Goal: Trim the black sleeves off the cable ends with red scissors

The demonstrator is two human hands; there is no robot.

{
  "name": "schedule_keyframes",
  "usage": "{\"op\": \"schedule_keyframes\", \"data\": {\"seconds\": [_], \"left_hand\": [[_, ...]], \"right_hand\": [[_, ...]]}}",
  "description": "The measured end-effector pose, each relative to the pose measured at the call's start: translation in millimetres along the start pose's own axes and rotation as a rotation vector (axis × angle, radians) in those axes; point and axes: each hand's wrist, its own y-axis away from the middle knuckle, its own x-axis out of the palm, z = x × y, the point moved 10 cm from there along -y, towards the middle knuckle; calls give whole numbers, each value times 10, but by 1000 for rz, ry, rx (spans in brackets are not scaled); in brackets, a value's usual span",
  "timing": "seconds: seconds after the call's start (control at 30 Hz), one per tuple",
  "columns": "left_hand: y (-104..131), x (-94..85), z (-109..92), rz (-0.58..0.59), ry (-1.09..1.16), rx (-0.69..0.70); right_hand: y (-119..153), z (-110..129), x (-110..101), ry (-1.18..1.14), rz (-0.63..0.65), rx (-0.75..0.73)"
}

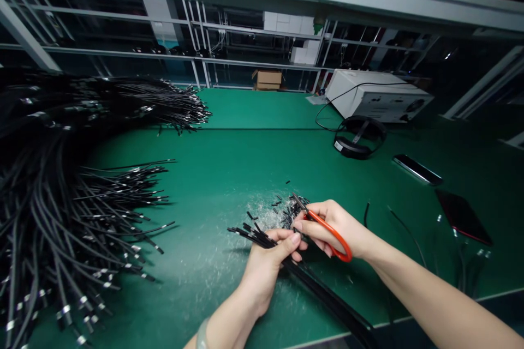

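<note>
My left hand [268, 264] is closed around a bundle of black cables [323, 294]. Their cut ends fan out to the left of my thumb, and the lengths run down toward the table's front edge. In my right hand [338, 229] is a pair of scissors [333, 237] with orange-red handles, its dark blades pointing up and left. The fingertips of both hands nearly meet over the bundle; whether they touch is unclear. Just beyond them lies a small heap of short black cable offcuts [292, 208], with pale fine strands [262, 207] scattered around it on the green mat.
Large piles of black cables [53, 202] cover the left side of the green table [213, 158]. At the back right stand a white boxy device [372, 95] and a black headband-like object [360, 137]. A phone [417, 169] and a dark red-edged slab [464, 217] lie to the right.
</note>
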Motion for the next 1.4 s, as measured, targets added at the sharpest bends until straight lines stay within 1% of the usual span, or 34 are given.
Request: {"op": "schedule_keyframes", "data": {"seconds": [0.13,0.27,0.4,0.47,0.57,0.67,0.8,0.97,1.03,1.1,1.17,1.3,1.4], "left_hand": [[16,47,-40,30,4,5],[28,74,-71,47,5,18],[32,73,-46,50,16,-1],[30,80,-52,59,10,10],[28,103,-77,80,0,35],[27,110,-91,83,-14,39],[31,104,-80,55,-28,20],[16,45,-19,-42,27,-18],[2,7,-16,-78,22,-9],[-11,-17,-10,-91,7,-12],[-17,-12,-3,-76,-2,-24],[11,21,-43,-53,-28,-16],[30,37,-85,-46,-58,5]], "right_hand": [[-2,-2,14,1,41,5],[-18,-8,32,-90,73,0],[-43,-33,-28,-199,4,-2],[-48,-51,-19,-220,6,5],[-43,-40,24,-165,47,-2],[-21,8,25,-94,48,-37],[29,36,12,-32,15,-52],[78,58,-2,38,-52,-77],[77,58,23,48,-43,-78],[72,49,48,70,-31,-69],[72,84,46,143,-40,-101],[128,325,-7,478,-118,-330],[155,417,11,684,-103,-437]]}}
